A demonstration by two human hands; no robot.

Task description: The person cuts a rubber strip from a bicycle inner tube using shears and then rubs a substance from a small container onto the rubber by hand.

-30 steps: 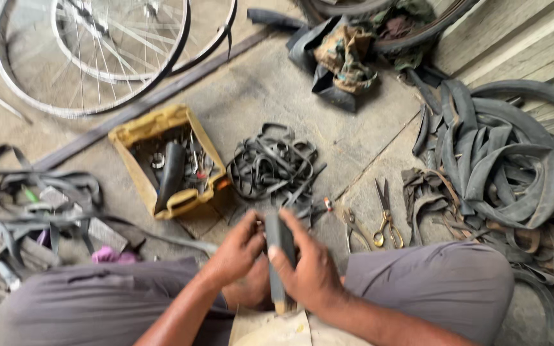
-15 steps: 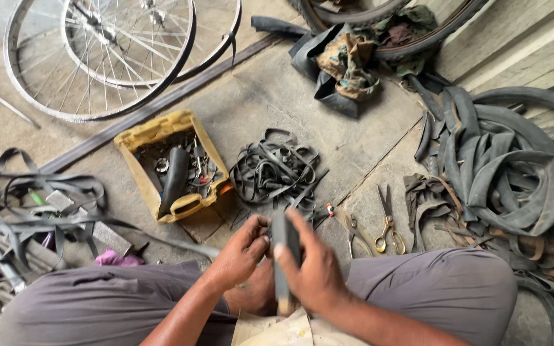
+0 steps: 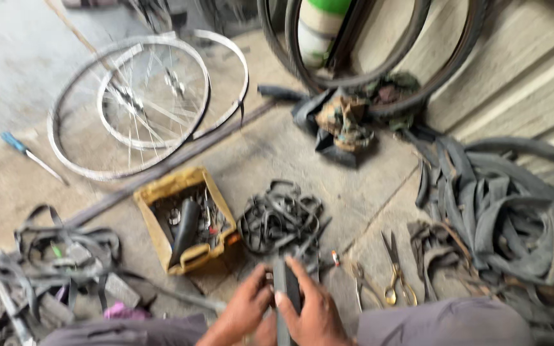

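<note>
Both of your hands, left hand (image 3: 246, 309) and right hand (image 3: 312, 311), are closed around an upright dark rubber strip (image 3: 281, 291) at the near centre, just near of the tangled rubber scraps (image 3: 281, 221) and left of the scissors (image 3: 394, 272).

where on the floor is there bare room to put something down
Bare concrete lies between the yellow tool tray, the rag pile and the scissors, and left of the wheel rims, by the screwdriver. It is crowded around both hands and among the inner tubes.
</note>
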